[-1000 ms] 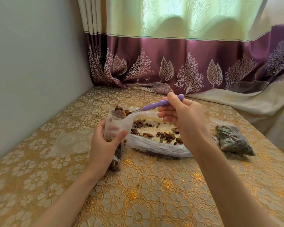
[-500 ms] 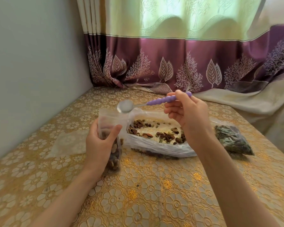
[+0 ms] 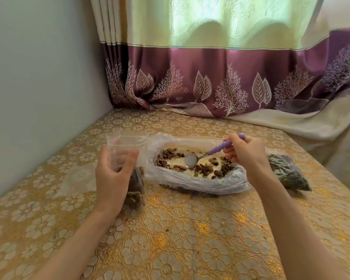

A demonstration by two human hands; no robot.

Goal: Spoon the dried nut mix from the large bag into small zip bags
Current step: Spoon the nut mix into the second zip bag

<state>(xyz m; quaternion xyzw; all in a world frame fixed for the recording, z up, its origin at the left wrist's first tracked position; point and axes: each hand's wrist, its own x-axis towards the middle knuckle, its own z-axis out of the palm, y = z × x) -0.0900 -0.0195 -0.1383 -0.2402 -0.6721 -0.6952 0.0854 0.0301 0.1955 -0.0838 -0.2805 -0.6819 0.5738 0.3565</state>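
My left hand grips the small clear plastic zip bag upright near the table's left edge, part filled with nuts. It is thin and floppy, so I hold its sides below the open mouth. My right hand pinches the purple beaded handle of the metal spoon, whose empty bowl sits in the large soft clear bag of light, loose nut mix mid-table.

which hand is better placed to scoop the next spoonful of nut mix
The right hand: it already holds the purple-handled spoon, whose bowl sits empty over the nut mix in the large bag. The left hand is busy holding the small zip bag upright and open.
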